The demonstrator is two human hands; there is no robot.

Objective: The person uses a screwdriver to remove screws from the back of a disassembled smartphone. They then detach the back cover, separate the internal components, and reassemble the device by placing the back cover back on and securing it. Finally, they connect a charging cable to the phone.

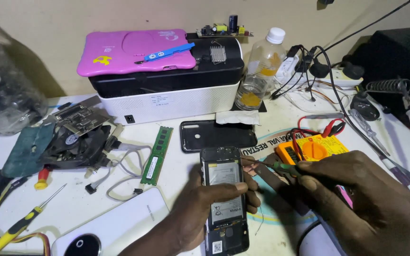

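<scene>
Opened phone (224, 199), back cover off, long axis running from the surface's near edge toward the far edge; left hand (200, 208) wraps it, grip pinching both sides. Right hand (361, 189): grip pinched on green-handled tool (281, 167), tip pointing left at phone's upper right edge. Yellow multimeter (314, 148) just beyond

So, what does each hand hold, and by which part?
The left hand holds the opened phone by its sides near the middle. The right hand holds a green-handled tool by its handle.
</scene>
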